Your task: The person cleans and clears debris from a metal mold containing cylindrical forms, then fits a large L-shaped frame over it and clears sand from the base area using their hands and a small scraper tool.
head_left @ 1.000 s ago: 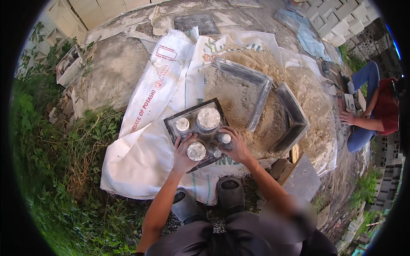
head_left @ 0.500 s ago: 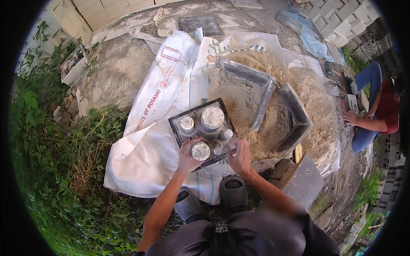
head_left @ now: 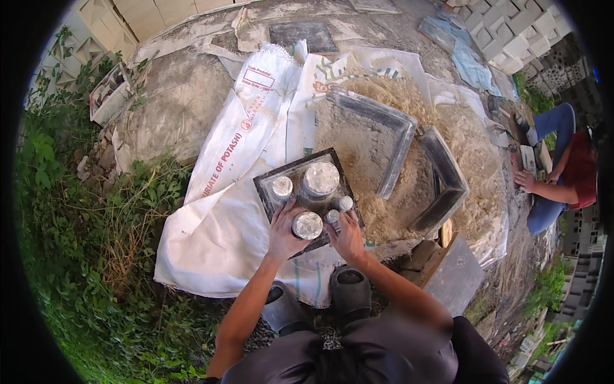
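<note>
A: What's carrying it all?
B: Bare concrete ground (head_left: 173, 109), grass along the 9 o'clock edge.
A: Directly on it?
B: White woven sacks (head_left: 224, 211) spread flat at centre. On them a dark square mould tray (head_left: 268, 185) at centre and a sand heap (head_left: 384, 153) toward 2 o'clock.
A: More?
B: Grey slab (head_left: 457, 275) at 4 o'clock, flat dark panel (head_left: 300, 35) at 12, blue tarp (head_left: 460, 54) at 1.
</note>
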A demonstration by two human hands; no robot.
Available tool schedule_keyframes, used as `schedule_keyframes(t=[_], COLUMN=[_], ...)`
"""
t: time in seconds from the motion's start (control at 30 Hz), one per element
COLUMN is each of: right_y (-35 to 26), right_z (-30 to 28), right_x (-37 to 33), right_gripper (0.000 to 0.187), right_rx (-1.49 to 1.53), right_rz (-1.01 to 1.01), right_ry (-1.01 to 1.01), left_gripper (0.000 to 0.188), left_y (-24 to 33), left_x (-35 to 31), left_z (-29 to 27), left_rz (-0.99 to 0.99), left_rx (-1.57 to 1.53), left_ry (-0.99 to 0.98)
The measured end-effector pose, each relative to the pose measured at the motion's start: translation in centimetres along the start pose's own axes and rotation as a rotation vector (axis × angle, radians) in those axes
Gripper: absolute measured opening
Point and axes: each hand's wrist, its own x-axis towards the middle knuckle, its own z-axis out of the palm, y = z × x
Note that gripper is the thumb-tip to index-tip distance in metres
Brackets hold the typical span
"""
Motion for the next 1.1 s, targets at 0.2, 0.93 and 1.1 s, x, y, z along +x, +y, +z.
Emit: schedule_keyframes(t=[0.2,0.93,1.1], right_y=[-0.3,1.4,1.6], right_z=[-0.1,0.5,0.2], right_x=[-0.6,-0.3,-0.4], right_gripper=[0.042,0.037,0.039], right_rx=[0.002,-0.127,-0.172], right_rz=[-0.025,-0.140,-0.196], right_ry=[-0.018,0.050,-0.025], left_gripper=[0.066,0.068,0.067], left_y=[-0.4,-0.6,-0.9], left_x=[-1.1,-0.5,-0.7], left_z=[0.3,-0.3,-0.2], left_rz=[-0.072,-0.061,-0.030], left_rx=[0.001,0.082,0.096], left_ry=[-0.008,-0.048,-0.052])
